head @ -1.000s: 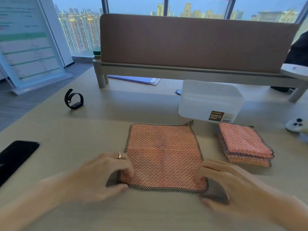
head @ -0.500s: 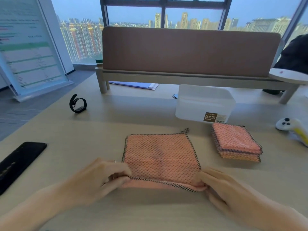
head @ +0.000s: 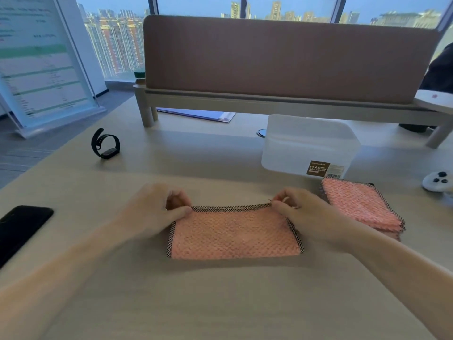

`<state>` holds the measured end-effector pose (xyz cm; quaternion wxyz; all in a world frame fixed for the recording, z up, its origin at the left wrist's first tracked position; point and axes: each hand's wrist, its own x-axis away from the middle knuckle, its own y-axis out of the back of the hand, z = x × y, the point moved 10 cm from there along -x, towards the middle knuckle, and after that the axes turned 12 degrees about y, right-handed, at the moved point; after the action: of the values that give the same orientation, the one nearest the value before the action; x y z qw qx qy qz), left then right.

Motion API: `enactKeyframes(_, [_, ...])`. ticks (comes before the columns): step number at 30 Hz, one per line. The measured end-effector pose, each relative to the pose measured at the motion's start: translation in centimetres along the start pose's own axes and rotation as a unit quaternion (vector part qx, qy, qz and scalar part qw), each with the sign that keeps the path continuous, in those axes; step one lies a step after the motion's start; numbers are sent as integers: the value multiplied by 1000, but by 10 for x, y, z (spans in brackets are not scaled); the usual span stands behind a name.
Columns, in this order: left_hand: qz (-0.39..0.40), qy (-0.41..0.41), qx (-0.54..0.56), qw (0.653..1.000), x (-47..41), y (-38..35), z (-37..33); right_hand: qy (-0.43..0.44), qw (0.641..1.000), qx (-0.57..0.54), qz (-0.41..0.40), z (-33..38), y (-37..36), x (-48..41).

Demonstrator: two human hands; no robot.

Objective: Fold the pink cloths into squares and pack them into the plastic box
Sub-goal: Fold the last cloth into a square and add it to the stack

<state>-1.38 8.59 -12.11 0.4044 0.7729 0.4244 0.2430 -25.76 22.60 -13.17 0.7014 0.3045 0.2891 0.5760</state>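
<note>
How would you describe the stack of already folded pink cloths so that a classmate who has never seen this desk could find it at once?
Start at the translucent plastic box with the brown label, on the right of the desk. Just in front of it, nearer the person, lies the stack of folded pink cloths. Unlike the half-folded cloth pinched by the left hand and right hand, it is square, several layers thick and untouched.

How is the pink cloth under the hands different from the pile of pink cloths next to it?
The cloth in the middle is one long rectangle, folded only in half; the pile holds several cloths already folded into squares. The left hand and right hand pinch the middle cloth's far corners; nothing touches the pile. The pile lies nearer the plastic box. Both are pink with dark checked edges.
</note>
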Motion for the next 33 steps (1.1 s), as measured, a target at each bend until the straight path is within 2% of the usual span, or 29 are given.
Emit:
enactKeyframes(4, [-59, 2, -20, 998, 4, 0, 3, 19, 998, 55, -17, -2, 2, -2])
enactKeyframes(10, [-101, 2, 3, 995, 3, 11, 3, 43, 992, 77, -90, 1, 19, -10])
enactKeyframes(18, [-99, 17, -22, 995, 3, -1, 8, 39, 986, 147, -70, -3, 5, -11])
enactKeyframes(21, [-113, 11, -35, 993, 7, 8, 2, 67, 970, 216, -86, 13, 12, -7])
enactKeyframes(23, [-139, -21, -43, 989, 16, 11, -21, 107, 952, 266, -102, 38, 8, -5])
enactKeyframes(25, [-121, -64, -85, 987, 26, -11, -51, 159, 943, 278, -86, 66, -17, -5])
enactKeyframes(27, [-79, -74, -146, 983, 34, -52, -63, 178, 941, 286, -33, 73, -55, -5])
enactKeyframes(30, [-26, -55, -213, 975, 34, -84, -41, 121, 951, 282, 41, 43, -82, 5])
enactKeyframes(33, [3, -37, -206, 978, 30, -74, -9, 82, 951, 293, 54, 18, -72, 20])
